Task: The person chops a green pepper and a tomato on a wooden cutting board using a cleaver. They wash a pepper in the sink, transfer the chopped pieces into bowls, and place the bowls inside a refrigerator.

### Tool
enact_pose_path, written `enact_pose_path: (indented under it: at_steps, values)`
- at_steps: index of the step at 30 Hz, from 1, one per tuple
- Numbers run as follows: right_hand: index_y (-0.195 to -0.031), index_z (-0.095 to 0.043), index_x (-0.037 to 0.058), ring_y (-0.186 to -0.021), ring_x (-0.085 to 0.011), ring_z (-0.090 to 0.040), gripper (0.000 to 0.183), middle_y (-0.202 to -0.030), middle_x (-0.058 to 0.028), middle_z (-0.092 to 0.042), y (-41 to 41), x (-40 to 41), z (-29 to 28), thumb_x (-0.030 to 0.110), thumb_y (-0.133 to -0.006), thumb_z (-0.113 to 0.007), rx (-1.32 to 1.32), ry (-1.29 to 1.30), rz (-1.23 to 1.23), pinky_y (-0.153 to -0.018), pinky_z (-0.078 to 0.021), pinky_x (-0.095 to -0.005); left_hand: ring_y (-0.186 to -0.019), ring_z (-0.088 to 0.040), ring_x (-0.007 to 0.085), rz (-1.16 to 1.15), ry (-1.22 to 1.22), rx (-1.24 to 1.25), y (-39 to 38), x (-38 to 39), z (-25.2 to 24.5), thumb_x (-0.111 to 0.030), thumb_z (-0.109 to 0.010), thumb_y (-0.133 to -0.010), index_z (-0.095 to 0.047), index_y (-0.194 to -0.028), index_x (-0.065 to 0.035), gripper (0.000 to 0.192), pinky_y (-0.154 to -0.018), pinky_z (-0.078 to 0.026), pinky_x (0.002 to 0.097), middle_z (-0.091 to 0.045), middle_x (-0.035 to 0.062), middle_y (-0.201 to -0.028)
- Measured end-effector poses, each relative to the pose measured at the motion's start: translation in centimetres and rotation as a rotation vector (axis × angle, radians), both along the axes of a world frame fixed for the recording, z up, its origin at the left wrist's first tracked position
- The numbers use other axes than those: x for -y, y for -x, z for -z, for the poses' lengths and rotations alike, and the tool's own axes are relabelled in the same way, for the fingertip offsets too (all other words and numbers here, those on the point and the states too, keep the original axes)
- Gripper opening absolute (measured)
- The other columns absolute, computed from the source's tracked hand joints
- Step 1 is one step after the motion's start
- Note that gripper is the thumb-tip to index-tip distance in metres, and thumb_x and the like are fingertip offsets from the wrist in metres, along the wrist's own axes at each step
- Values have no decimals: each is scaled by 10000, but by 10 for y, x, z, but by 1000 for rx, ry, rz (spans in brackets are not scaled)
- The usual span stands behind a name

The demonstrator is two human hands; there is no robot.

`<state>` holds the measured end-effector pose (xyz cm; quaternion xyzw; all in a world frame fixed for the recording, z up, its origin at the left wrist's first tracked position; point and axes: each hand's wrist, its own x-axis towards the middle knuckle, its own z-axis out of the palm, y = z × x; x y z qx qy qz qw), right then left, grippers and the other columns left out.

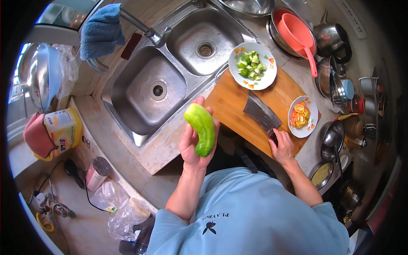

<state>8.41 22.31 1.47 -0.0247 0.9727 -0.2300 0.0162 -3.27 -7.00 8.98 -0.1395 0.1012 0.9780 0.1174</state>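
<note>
My left hand (195, 149) holds up a curved green cucumber (204, 130) on its palm, between the sink and the board; the upper end looks paler. My right hand (282, 145) is at the handle of a cleaver (262, 111), which lies flat on the wooden cutting board (223, 98); whether the fingers are closed around the handle is hard to tell. On the board's far end stands a white flowered plate (236, 73) with chopped green pieces (251, 66). A smaller flowered plate (311, 129) at the right holds cut orange-yellow pieces (299, 114).
A double steel sink (143, 95) with a faucet (156, 37) lies beyond my left hand. A blue towel (101, 32) hangs over the spout. Nested bowls with a pink strainer (293, 28), a kettle (331, 40) and a ladle (331, 137) stand to the right.
</note>
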Motion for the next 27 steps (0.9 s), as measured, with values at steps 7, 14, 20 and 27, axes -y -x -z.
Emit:
enact_pose_path:
  at_steps: [7, 14, 20, 27]
  values:
    - [-1231, -566, -11, -948, -364, -565, 484, -999, -170, -593, 12, 8, -3, 77, -789, -742, 55, -49, -51, -803, -486, -425, -1308, -489, 320, 72, -193, 41, -4, 21, 4, -302, -488, -1015, -210, -1552, -119, 631, -897, -580, 478, -249, 34, -1604]
    - [-1211, -586, -25, -1049, -393, -519, 458, -1114, -200, -540, 24, 18, -12, 59, -781, -723, 30, -86, -81, -923, -437, -467, -1114, -607, 295, 11, 458, -93, 27, 66, 25, -237, -546, -1000, -341, -1467, -42, 546, -817, -590, 391, -418, 144, -1477]
    - [-1012, -636, -24, -729, -283, -619, 142, -845, -144, -609, 160, 197, -83, 46, -889, -635, 159, 509, -333, -679, -507, -335, -1032, -664, 254, -135, 617, 335, 42, 124, 78, -218, -522, -1024, -474, -1330, -32, 361, -818, -587, 352, -588, 97, -1224]
    - [-955, -626, 19, -887, -396, -639, 357, -943, -190, -638, 230, 529, -100, 372, -919, -594, 222, 502, -756, -746, -508, -490, -914, -612, 105, -303, 453, 312, 4, 150, 109, -296, -511, -1019, -506, -1320, -145, 337, -675, -490, 241, -592, 38, -1158]
